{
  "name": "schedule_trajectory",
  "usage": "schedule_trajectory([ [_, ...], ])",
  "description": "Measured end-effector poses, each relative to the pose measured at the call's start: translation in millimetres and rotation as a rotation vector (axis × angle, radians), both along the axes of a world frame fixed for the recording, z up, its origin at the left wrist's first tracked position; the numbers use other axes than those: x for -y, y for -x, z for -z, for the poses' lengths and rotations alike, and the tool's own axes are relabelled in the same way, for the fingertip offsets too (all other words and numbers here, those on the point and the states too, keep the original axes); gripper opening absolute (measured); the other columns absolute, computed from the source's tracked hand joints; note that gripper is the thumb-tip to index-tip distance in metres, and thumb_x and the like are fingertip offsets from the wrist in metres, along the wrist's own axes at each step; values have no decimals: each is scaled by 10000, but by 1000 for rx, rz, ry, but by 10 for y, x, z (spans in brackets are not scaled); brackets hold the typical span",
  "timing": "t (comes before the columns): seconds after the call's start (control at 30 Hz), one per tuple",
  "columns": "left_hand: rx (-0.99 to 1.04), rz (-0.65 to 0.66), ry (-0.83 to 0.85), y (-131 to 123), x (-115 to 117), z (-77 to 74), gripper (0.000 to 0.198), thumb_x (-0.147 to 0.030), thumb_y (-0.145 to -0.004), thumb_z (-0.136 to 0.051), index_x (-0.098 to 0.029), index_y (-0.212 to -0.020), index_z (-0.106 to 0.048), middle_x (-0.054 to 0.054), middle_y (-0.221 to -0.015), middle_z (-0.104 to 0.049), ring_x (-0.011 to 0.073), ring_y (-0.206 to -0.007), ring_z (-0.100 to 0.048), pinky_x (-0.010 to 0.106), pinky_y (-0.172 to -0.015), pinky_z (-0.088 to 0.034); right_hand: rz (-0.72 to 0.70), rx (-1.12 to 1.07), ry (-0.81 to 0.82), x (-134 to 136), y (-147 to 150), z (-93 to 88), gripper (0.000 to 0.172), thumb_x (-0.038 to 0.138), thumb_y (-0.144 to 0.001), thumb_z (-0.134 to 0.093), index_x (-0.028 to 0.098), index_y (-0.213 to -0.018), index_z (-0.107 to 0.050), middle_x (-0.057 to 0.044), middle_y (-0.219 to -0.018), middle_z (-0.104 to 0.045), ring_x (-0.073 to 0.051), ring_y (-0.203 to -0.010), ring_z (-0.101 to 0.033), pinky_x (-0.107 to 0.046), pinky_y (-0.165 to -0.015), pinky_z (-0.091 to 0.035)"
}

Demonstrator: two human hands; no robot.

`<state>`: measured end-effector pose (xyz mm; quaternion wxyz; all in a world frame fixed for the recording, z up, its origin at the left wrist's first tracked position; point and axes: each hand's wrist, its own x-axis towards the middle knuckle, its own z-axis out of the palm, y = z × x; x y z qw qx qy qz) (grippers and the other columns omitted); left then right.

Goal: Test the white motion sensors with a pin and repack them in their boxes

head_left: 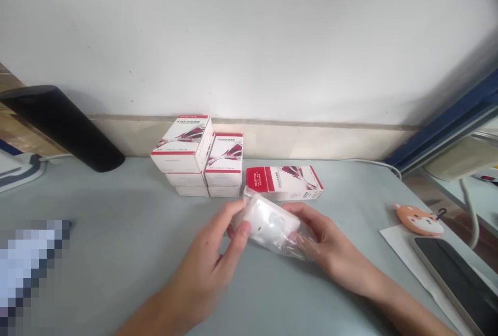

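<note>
A white plastic detector (pixel 268 220) in a clear plastic bag (pixel 303 249) is held above the table between both hands. My left hand (pixel 218 248) pinches its left end, thumb on the near face. At the right end, my right hand (pixel 324 240) grips the bag and the detector's edge, some fingers hidden behind the plastic. Just behind lies a red and white detector box (pixel 291 180) on its side. Further left stand several more such boxes (pixel 181 141), stacked against the wall.
On the grey table (pixel 116 242), a black cylinder-like object (pixel 70 128) leans at the left. To the right are an orange animal-faced case (pixel 420 220), a white paper (pixel 408 253) and a dark-screened phone (pixel 455 279). A pixelated patch covers the lower left.
</note>
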<state>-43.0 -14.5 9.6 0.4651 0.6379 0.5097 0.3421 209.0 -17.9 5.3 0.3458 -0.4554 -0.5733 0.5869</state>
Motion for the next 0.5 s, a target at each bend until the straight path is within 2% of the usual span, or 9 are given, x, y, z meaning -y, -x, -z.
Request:
schedule_trajectory([
  [0.13, 42, 19, 105, -39, -7, -27, 531, -467, -988, -639, -365, -1504, -564, 46, -1157, -732, 327, -1128, -624, 351, -885, -509, -35, 9, -18, 9, -29, -40, 380, 513, -960, -701, 235, -1210, -637, -77, -1157, -686, -267, -1097, -637, -388, -933, -509],
  [0.27, 144, 13, 128, -54, -29, -41, 517, -479, -936, -699, -329, -1427, -639, 59, -974, -744, 343, -1068, -645, 356, -848, -525, 11, -11, -3, 8, -22, -78, 422, 545, -925, -735, 230, -1195, -661, -76, -1145, -698, -258, -1067, -642, -375, -913, -509],
  [0.37, 133, 37, 112, -26, -55, -38, 427, -481, -930, -704, -302, -1317, -683, 50, -917, -725, 304, -972, -643, 334, -790, -512, 123, -18, 15, 0, -32, -56, 458, 586, -955, -683, 249, -1265, -677, -75, -1191, -716, -257, -1068, -653, -375, -917, -513],
  [0.5, -39, 113, 92, 18, -70, -18, 255, -483, -953, -687, -277, -1104, -686, 29, -939, -695, 228, -864, -596, 296, -733, -467, 273, -15, 9, -18, -97, 37, 518, 632, -994, -594, 268, -1356, -663, -67, -1164, -730, -269, -1066, -661, -374, -907, -522],
])
